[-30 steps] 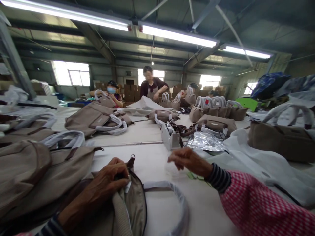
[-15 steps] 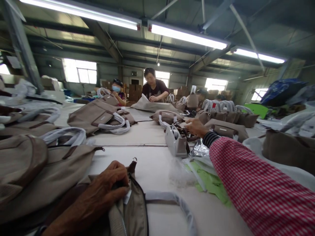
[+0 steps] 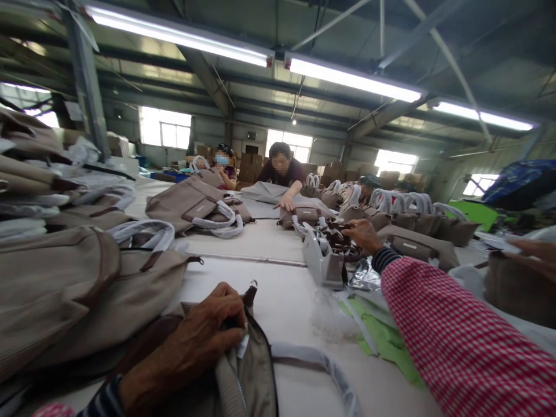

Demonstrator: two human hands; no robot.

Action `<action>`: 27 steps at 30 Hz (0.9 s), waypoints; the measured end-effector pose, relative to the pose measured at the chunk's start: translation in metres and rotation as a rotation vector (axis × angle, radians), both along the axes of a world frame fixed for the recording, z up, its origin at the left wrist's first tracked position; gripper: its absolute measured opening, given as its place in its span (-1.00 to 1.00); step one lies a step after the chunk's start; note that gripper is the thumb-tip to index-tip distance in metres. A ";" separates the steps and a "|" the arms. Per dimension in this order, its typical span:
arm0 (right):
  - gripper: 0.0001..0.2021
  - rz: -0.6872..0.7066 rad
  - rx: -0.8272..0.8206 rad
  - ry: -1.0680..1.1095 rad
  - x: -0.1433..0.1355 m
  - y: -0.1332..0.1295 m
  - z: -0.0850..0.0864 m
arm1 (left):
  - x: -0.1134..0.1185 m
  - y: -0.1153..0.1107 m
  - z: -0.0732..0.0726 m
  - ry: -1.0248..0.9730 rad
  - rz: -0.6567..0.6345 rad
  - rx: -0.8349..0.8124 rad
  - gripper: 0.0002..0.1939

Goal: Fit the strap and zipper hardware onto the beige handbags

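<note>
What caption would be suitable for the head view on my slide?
Left hand holding an open bag, right hand at brown straps beside a white tape dispenser.

Left-hand grip point(image 3: 212, 324) on an open taupe bag point(image 3: 257, 365), right-hand grip point(image 3: 364, 234) at brown straps point(image 3: 336, 236) beside a tape dispenser point(image 3: 332, 270)

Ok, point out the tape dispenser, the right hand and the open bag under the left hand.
Tape dispenser point(image 3: 325, 266): head view, on the middle of its body.
Right hand point(image 3: 364, 234): head view, on the back of the hand.
Open bag point(image 3: 259, 364): head view, on the lining inside the zip edge.
</note>
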State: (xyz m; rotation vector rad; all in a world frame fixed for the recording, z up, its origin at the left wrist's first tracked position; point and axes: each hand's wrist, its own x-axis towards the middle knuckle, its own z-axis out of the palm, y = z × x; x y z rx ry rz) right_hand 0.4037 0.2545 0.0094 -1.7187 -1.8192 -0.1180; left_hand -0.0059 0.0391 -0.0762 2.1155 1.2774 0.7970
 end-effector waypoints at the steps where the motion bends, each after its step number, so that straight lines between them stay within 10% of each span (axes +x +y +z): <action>1: -0.76 0.035 0.027 0.011 0.000 -0.009 0.010 | 0.000 0.000 0.000 0.002 -0.009 0.003 -0.96; 8: -0.68 0.298 0.125 -0.007 -0.036 -0.109 0.034 | -0.002 0.001 0.003 0.016 -0.036 0.068 -0.93; 19: -0.77 0.757 0.423 -0.557 -0.108 -0.234 -0.068 | -0.002 -0.001 0.008 0.086 0.011 0.095 -0.88; 27: -0.68 0.708 -0.243 -0.094 -0.114 -0.278 -0.071 | -0.003 0.001 0.009 0.098 0.007 0.087 -0.88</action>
